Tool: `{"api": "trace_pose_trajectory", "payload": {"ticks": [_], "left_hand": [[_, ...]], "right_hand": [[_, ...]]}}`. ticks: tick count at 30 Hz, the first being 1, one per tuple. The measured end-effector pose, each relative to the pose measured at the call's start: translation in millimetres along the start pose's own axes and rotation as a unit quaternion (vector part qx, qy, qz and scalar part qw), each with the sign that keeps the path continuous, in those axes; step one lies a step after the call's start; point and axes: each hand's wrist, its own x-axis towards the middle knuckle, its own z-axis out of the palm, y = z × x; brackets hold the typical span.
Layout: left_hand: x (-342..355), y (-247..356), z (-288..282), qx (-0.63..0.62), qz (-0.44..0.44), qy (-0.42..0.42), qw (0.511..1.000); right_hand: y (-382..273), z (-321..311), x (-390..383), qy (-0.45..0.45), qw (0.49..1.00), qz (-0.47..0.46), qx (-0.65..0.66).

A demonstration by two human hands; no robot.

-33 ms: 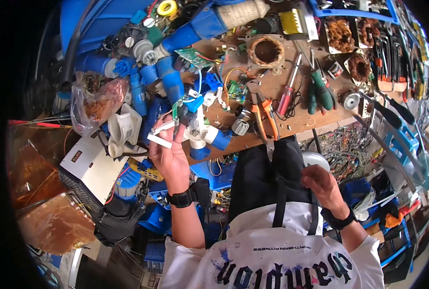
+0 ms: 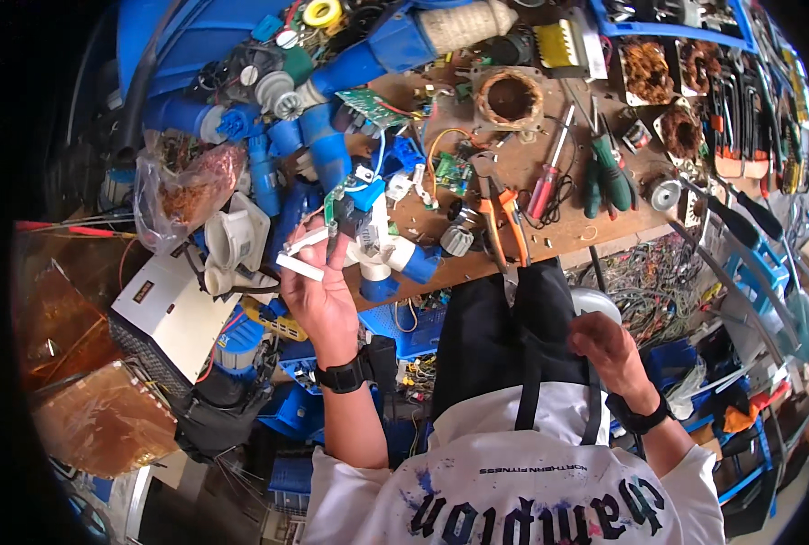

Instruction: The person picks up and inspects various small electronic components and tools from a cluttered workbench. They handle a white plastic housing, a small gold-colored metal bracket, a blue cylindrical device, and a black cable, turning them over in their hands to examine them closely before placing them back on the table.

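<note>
My left hand [image 2: 321, 292] is raised over the near edge of the table [image 2: 586, 232], fingers curled shut around a small assembly: flat white plastic strips [image 2: 300, 254] pinched low in the fingers, with a narrow green circuit board [image 2: 334, 204] standing up just above them. I cannot tell whether the strips and the board are one piece or two held together. I judge it light and stiff; the strips are smooth, hard plastic and could slip, while the board is thin and brittle, so I would keep the hold on the strips and the board's bare edges, not on its components.

My right hand [image 2: 601, 347] sits well apart from the other, low against the black apron [image 2: 495, 336], fingers bent and resting on the cloth; I cannot tell whether it pinches the fabric or only lies on it.

Just beyond the left hand's fingertips lies a white and blue plastic pipe fitting [image 2: 395, 259], glossy and rounded. Further out and toward the right hand are orange-handled pliers [image 2: 504, 213], a red-handled screwdriver [image 2: 550, 177] and green-handled screwdrivers [image 2: 611, 177], all on worn brown wood. Beyond those sits a square stator [image 2: 511, 98] with a round bore and dull copper windings. On the outer side of the left hand stand a white ribbed plastic housing [image 2: 236, 241] and a crinkled clear bag [image 2: 182, 195] of coppery scrap.
</note>
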Motion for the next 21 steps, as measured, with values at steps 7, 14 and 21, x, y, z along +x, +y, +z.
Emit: {"api": "trace_pose_trajectory", "payload": {"ticks": [7, 14, 21], "left_hand": [[-0.3, 30.1, 23.1, 0.014, 0.109, 0.016, 0.994], [2.4, 46.3, 23.4, 0.033, 0.159, 0.017, 0.987], [-33.0, 37.3, 50.1, 0.114, 0.186, 0.009, 0.976]], "right_hand": [[-16.6, 9.0, 12.7, -0.021, 0.999, 0.026, -0.019], [-28.4, 12.7, 18.3, -0.022, 0.999, 0.033, -0.009], [-34.2, 19.4, 24.1, -0.020, 1.000, 0.020, 0.003]]}}
